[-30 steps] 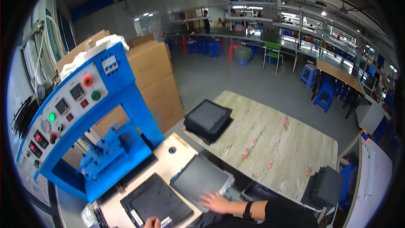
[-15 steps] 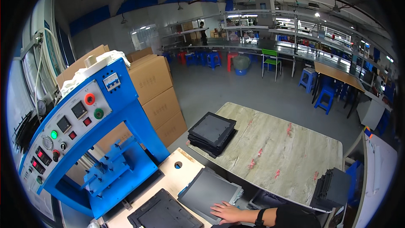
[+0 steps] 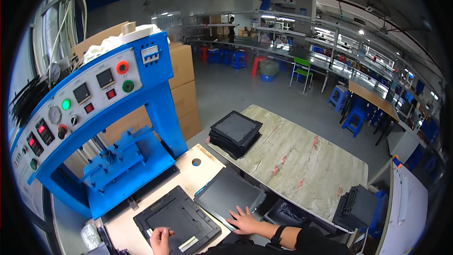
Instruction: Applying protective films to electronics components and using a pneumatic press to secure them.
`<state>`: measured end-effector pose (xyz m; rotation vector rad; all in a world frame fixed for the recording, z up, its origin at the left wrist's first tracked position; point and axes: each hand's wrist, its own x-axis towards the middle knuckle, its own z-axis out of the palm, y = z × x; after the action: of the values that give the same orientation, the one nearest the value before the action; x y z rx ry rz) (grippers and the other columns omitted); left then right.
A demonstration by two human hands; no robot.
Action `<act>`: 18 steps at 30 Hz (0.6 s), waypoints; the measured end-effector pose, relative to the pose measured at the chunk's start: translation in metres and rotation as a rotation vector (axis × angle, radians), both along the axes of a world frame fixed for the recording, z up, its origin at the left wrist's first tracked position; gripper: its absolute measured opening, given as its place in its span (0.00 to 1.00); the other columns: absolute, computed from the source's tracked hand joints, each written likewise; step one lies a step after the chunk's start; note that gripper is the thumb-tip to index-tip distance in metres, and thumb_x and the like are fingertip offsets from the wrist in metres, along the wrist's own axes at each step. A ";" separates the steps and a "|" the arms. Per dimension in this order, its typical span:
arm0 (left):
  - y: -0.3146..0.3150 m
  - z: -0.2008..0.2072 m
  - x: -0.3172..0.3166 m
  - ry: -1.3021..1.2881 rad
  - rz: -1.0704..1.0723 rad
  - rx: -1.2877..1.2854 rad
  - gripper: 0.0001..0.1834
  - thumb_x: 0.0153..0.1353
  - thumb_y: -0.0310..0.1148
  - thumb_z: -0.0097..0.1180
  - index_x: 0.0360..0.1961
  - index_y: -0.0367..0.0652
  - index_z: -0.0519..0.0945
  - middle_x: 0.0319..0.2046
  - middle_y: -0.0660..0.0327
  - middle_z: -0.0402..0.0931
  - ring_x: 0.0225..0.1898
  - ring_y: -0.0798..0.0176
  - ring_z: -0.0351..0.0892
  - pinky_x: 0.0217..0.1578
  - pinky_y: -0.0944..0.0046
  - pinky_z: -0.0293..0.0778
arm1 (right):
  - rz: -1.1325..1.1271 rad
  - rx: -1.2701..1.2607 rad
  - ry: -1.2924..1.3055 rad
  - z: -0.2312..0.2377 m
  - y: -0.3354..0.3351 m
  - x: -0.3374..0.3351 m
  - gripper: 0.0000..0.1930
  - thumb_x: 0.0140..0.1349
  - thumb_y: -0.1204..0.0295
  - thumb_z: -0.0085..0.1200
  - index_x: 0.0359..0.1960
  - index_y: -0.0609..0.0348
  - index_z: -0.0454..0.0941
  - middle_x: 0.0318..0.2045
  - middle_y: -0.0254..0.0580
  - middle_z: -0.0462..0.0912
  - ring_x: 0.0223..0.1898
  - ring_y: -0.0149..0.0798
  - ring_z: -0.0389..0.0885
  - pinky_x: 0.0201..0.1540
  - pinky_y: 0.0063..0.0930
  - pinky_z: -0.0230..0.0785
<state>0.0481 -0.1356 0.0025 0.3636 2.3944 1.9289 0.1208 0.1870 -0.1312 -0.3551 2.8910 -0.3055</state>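
Note:
My right hand (image 3: 243, 220) lies with fingers spread on a flat dark grey panel (image 3: 229, 193), which rests across the right edge of the pale wooden work board. To its left, a black rectangular plastic frame (image 3: 177, 212) with a stepped recess lies on the board. My left hand (image 3: 161, 242) is over the near left part of this frame, fingers pinched together. A small pale bit shows beside its fingertips; what they hold, if anything, I cannot make out. A pale strip (image 3: 188, 244) lies on the frame's near part.
A blue press (image 3: 125, 160) with a control panel stands at left. Beyond the board, a wood-patterned table (image 3: 302, 160) carries a stack of black frames (image 3: 234, 132). More dark panels (image 3: 356, 205) stand at its near right corner. Cardboard boxes (image 3: 184, 97) are stacked behind the press.
My left hand has come into view over the black frame, and the pale strip now shows. My right hand stays on the grey panel, fingers spread. The whole view has shifted.

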 end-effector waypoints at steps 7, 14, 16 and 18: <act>0.029 -0.026 -0.024 -0.081 -0.275 -0.016 0.10 0.64 0.31 0.52 0.36 0.33 0.77 0.30 0.58 0.80 0.35 0.67 0.79 0.39 0.69 0.73 | -0.022 -0.106 -0.157 0.029 -0.005 -0.010 0.36 0.48 0.65 0.57 0.63 0.55 0.61 0.63 0.66 0.55 0.62 0.75 0.54 0.56 0.71 0.56; 0.071 -0.010 -0.027 -0.045 -0.579 -0.288 0.15 0.62 0.37 0.53 0.41 0.35 0.78 0.33 0.51 0.80 0.37 0.57 0.81 0.39 0.62 0.74 | 0.036 -0.171 0.001 0.078 0.004 -0.016 0.32 0.48 0.70 0.53 0.59 0.66 0.64 0.54 0.70 0.68 0.51 0.71 0.70 0.57 0.48 0.66; 0.078 -0.026 -0.032 -0.072 -0.580 -0.333 0.15 0.62 0.36 0.54 0.44 0.35 0.78 0.36 0.53 0.80 0.39 0.61 0.79 0.40 0.64 0.73 | 0.056 -0.160 -0.048 0.084 -0.001 -0.019 0.32 0.48 0.70 0.53 0.58 0.66 0.65 0.55 0.70 0.67 0.52 0.71 0.71 0.57 0.48 0.66; 0.087 -0.039 -0.035 0.182 -0.678 -0.498 0.17 0.62 0.38 0.54 0.46 0.35 0.77 0.40 0.49 0.79 0.42 0.54 0.79 0.41 0.60 0.73 | 0.068 -0.140 -0.085 0.079 -0.004 -0.025 0.31 0.48 0.70 0.53 0.58 0.66 0.66 0.55 0.71 0.67 0.52 0.70 0.71 0.58 0.47 0.66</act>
<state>0.0127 -0.0486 -0.0363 1.1558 2.2994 1.0192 0.0963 0.1831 -0.0521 -0.4514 2.7744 -0.5009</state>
